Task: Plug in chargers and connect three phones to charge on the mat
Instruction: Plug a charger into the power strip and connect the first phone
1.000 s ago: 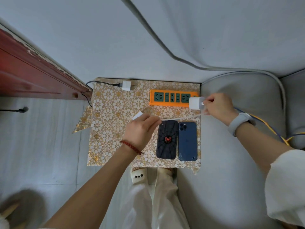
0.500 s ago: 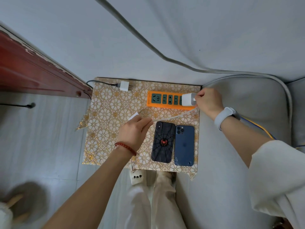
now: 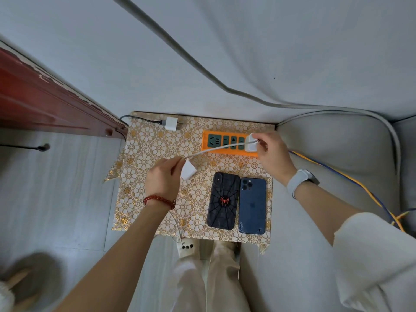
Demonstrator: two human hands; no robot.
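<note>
On the gold flower-patterned mat (image 3: 155, 154) lies an orange power strip (image 3: 217, 143) with green sockets. My right hand (image 3: 272, 156) grips a white charger (image 3: 251, 143) at the strip's right end. A white cable (image 3: 211, 150) runs from that charger to my left hand (image 3: 163, 179), which holds the cable and a second white charger (image 3: 188, 170). A black phone with a red spider (image 3: 224, 200) and a blue phone (image 3: 252, 204) lie face down side by side on the mat. A third white charger (image 3: 171, 123) with a dark cable lies at the mat's far edge.
A red wooden door frame (image 3: 45, 95) stands at the left. A grey cushion (image 3: 333, 140) borders the mat on the right, with yellow and blue wires (image 3: 360, 185) on it. A thick grey cable (image 3: 202, 68) crosses the wall. My legs and a slipper (image 3: 188, 246) are below the mat.
My right hand has brought the white charger from beside the strip's right end down onto the strip. My left hand has shifted slightly, with its charger now showing to the right of its fingers.
</note>
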